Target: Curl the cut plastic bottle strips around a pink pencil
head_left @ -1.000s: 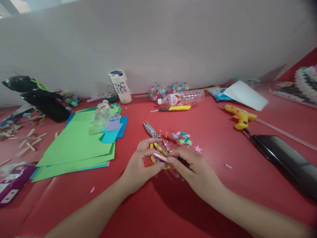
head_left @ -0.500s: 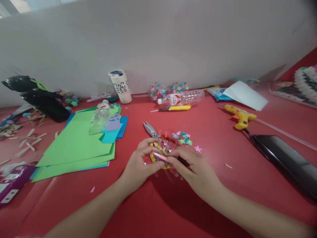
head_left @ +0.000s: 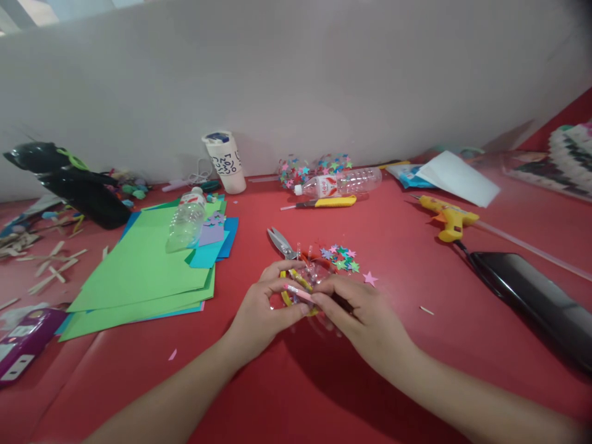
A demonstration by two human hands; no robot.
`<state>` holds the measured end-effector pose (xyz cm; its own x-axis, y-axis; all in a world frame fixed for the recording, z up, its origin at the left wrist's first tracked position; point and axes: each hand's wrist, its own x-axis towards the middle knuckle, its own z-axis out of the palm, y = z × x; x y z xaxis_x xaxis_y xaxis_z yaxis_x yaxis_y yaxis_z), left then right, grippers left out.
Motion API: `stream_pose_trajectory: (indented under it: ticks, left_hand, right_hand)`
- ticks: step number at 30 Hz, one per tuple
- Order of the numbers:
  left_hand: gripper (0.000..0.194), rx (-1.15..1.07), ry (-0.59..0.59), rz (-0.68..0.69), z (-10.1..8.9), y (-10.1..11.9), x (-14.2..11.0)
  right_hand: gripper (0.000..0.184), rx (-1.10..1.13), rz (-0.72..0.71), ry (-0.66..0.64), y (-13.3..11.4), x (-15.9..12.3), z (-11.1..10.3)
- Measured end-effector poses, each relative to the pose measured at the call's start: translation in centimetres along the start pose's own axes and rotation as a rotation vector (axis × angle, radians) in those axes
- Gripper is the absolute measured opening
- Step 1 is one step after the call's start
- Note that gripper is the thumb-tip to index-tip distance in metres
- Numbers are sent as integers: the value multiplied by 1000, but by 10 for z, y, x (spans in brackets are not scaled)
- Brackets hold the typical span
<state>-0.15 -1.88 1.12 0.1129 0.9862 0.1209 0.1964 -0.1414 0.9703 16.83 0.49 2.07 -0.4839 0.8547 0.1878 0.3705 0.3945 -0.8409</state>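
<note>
In the head view, a cut piece of clear plastic bottle point(head_left: 317, 269) with narrow strips sticking out sits between my hands. A yellow band point(head_left: 300, 279) and a pink strip point(head_left: 298, 293) run round its near side. My left hand point(head_left: 266, 302) is closed round its left side, the thumb below the pink strip. My right hand point(head_left: 354, 305) pinches the right end of the pink strip between thumb and forefinger. Just beyond lie scissors point(head_left: 280, 242), their red handles partly hidden behind the plastic. Small foam stars point(head_left: 341, 258) are heaped nearby, and a pink star point(head_left: 370, 278) lies apart.
Green foam sheets point(head_left: 143, 259) lie left, bearing a clear bottle point(head_left: 186, 219). At the back are a white tumbler point(head_left: 226, 161), another bottle point(head_left: 351, 182) and a yellow cutter point(head_left: 333, 201). Rightward sit a yellow glue gun point(head_left: 449, 217) and a black phone-like slab point(head_left: 531, 299).
Both hands stay nearly in place, holding the plastic piece and pink strip. The piece has turned slightly, and its clear upright strips show more than one second ago.
</note>
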Motion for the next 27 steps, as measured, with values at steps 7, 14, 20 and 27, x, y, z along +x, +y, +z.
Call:
stream_pose_trajectory:
  ticks: [7, 14, 20, 27]
  left_hand:
    - [8, 0, -1, -29, 2, -1, 1]
    - [8, -13, -5, -56, -1, 2, 1]
    - [8, -19, -11, -44, 0, 2, 0]
    - [8, -37, -18, -24, 0, -1, 1]
  right_hand:
    - [19, 46, 26, -36, 0, -2, 1]
    - [19, 74, 60, -41, 1, -2, 2]
    - [18, 77, 53, -40, 1, -2, 2]
    - [18, 93, 60, -47, 1, -2, 1]
